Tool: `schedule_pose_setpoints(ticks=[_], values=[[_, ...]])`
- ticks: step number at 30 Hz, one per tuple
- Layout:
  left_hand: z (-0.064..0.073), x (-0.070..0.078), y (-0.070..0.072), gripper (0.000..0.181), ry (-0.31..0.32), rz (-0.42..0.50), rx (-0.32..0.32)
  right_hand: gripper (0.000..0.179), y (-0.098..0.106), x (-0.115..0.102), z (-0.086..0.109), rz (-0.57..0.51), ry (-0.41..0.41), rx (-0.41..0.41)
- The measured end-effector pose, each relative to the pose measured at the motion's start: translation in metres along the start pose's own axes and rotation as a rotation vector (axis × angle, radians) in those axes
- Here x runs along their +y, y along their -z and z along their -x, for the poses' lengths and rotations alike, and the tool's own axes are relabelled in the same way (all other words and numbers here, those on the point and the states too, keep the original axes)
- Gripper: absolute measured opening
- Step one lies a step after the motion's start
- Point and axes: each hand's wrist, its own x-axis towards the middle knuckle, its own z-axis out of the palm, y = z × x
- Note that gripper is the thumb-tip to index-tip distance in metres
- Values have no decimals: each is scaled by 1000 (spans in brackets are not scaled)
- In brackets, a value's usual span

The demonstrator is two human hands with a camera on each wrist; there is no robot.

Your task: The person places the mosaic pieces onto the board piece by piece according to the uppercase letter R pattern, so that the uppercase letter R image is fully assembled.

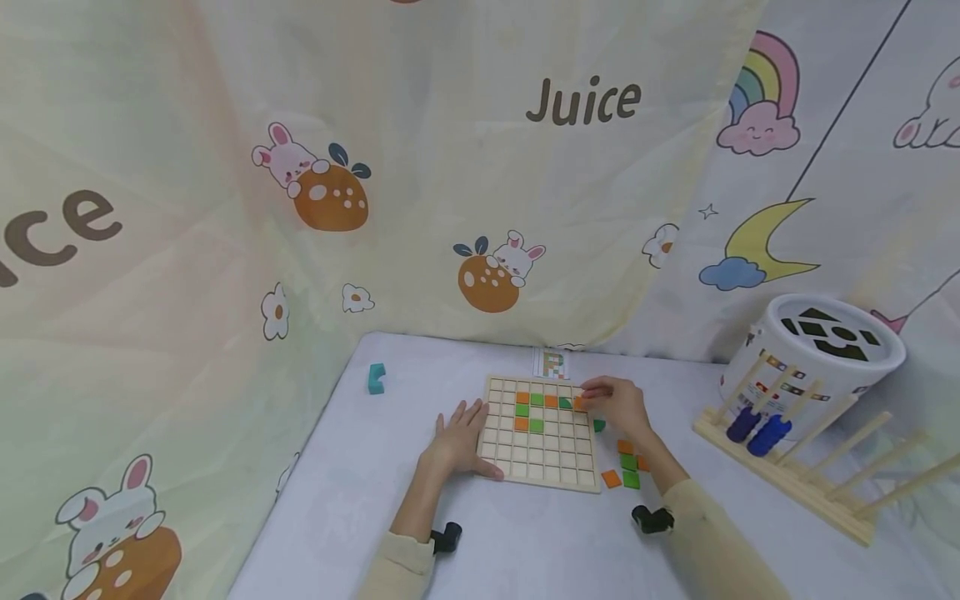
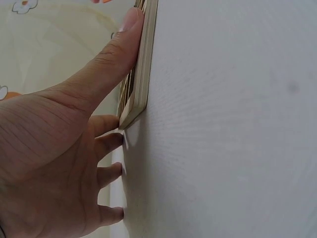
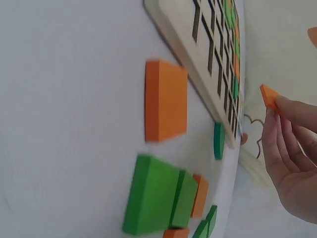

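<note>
A wooden grid board lies on the white table. Several orange and light green square tiles sit in its upper cells, along with a dark green piece in the top coloured row. My left hand rests at the board's left side, fingers spread and thumb lying along its near edge. Between thumb and fingertips, my right hand pinches an orange tile, held above the table. In the head view that hand is over the board's upper right corner.
Loose orange and green tiles lie right of the board, with a dark green piece by its edge. A pattern card is behind it. Farther out are a teal block, a pegged wooden rack and a white bucket.
</note>
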Motion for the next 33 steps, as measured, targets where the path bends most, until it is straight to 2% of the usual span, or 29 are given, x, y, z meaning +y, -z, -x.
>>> schedule_pose_setpoints(ticks=[2,6,13,16,21,24,29,33], values=[[-3,-5,-5,137,-8,5,16,33,-5,-4,4,-26,8,-17],[-4,-6,-6,137,-7,-8,12,33,-16,-9,10,-70,22,-66],[2,3,4,133,3,-27,-22,30,-33,-10,17,-68,32,-114],[1,1,1,134,6,-34,-16,27,-38,-10,18,-65,22,-127],[-2,-1,-3,134,8,-51,-15,25,-43,-6,18,-50,11,-129],[0,2,1,132,10,-56,-26,24,-45,-4,18,-34,17,-128],[1,3,2,131,8,-60,-20,23,-49,-2,18,-19,3,-123],[1,2,1,132,7,-67,-15,21,-50,-3,18,17,23,-114]])
